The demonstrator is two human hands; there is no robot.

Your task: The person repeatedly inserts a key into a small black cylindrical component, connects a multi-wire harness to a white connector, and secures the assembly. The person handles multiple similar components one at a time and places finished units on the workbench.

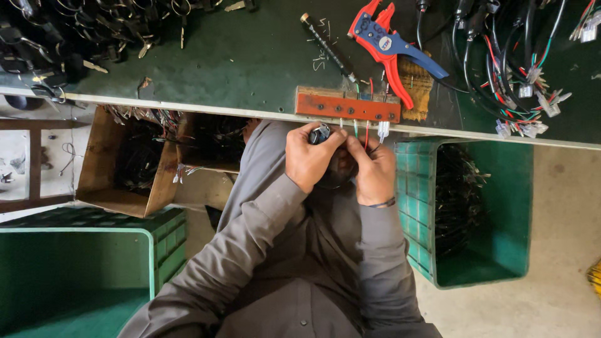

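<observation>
A small black part [320,133] sits clamped in the left hand [308,159]; right hand [375,172] pinches thin wires [366,134].

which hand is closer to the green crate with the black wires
Right. The right hand is just beside the green crate; the left hand sits beyond it, farther from the crate.

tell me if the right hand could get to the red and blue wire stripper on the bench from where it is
Probably yes. The right hand sits at the bench edge just below the red block, and the wire stripper lies in the open beyond it, nothing on top. But its fingers are busy with thin wires, so it would have to let go.
</observation>
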